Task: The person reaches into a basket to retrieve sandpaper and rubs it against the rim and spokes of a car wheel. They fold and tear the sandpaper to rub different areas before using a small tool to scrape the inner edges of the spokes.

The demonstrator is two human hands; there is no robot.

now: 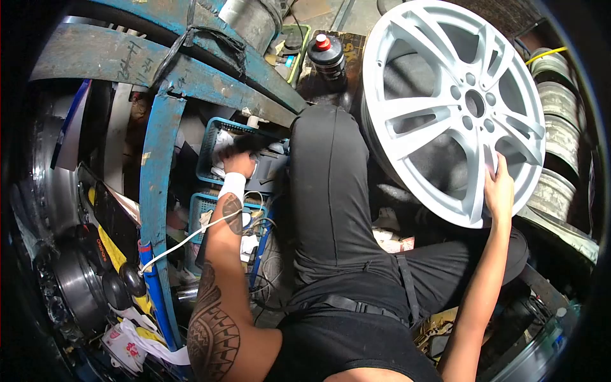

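Note:
My right hand [499, 188] grips a spoke near the lower edge of a silver alloy wheel [439, 108]. The wheel stands tilted in front of my right leg, its multi-spoke face toward me. Over at the left, my left hand [238, 164] reaches into a blue plastic basket [202, 153], beside a dark grey flat item [272, 169]. Its fingers are curled and partly blurred, with a dark smear next to them; I cannot tell what is in them. White crumpled material [223, 141] lies in that basket.
A blue steel frame [159, 159] rises close beside my left arm. A black bottle with a red cap [326, 57] stands behind my knee. Below my left hand is a second blue basket [197, 213], crossed by a white cable [191, 237]. Metal cylinders [557, 134] are stacked at right.

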